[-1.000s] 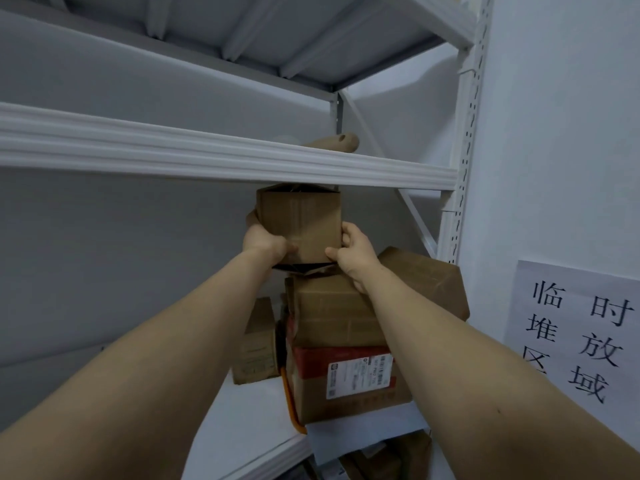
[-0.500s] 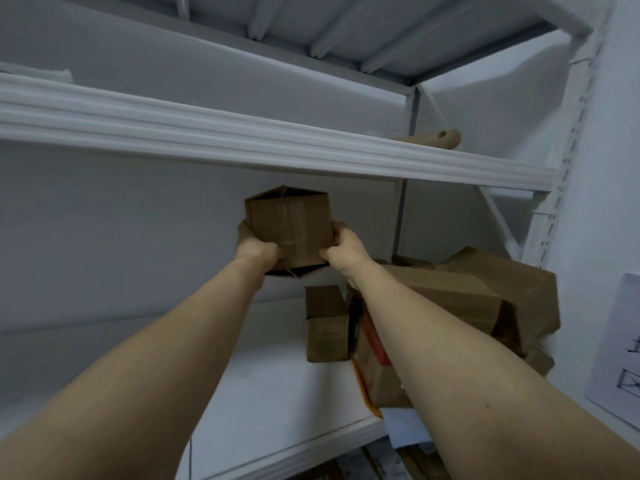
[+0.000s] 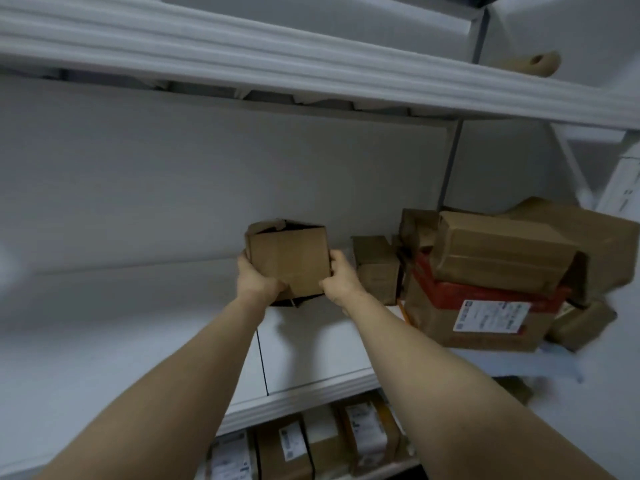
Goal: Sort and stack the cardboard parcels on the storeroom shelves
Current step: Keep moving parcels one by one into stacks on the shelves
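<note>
With our left hand (image 3: 258, 284) and right hand (image 3: 341, 284) gripping the lower sides of the small cardboard box (image 3: 289, 261) above the white shelf (image 3: 138, 323) — left of the parcel pile (image 3: 485, 271) — we should set it down level, square to the back wall.

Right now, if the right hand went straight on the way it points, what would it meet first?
The right hand grips the small box; pushed on together, they would probably reach the shelf's back wall first, though depth is unclear.
</note>
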